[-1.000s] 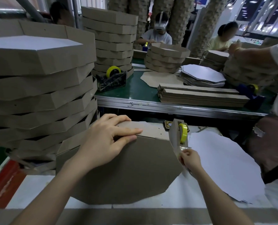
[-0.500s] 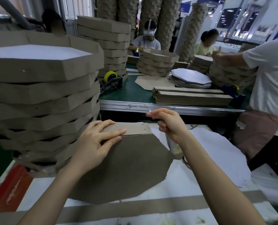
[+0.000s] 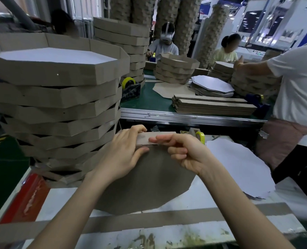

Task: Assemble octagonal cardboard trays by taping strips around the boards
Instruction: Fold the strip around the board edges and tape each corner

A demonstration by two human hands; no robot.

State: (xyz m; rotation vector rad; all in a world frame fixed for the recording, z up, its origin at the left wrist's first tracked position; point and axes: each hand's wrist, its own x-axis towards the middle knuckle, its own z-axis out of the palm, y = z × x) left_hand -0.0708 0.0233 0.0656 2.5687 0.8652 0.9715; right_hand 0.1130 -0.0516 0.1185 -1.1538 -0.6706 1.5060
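Strip and board are what I am joining: a spare strip (image 3: 149,221) lies flat across the table on the near side of the board (image 3: 145,186), the brown octagon lying in front of me. At the board's far edge my left hand (image 3: 120,155) grips the upright strip (image 3: 167,134), fingers hooked over its top and thumb down on the board. My right hand (image 3: 183,151) lays its forefinger along that strip with the other fingers curled; whether tape is pinched under it I cannot tell. I judge this the taping of one side, with the board's nearer edges bare. Next I would need to rub tape over the seam without letting the strip lean, then turn the board. Just beyond the board's far right corner stands the tape dispenser (image 3: 198,136); left of the board rises a stack of finished trays (image 3: 59,97). Well beyond the board, the far bench's rail (image 3: 185,117) bears a scrawl I cannot read; no brand or label shows.
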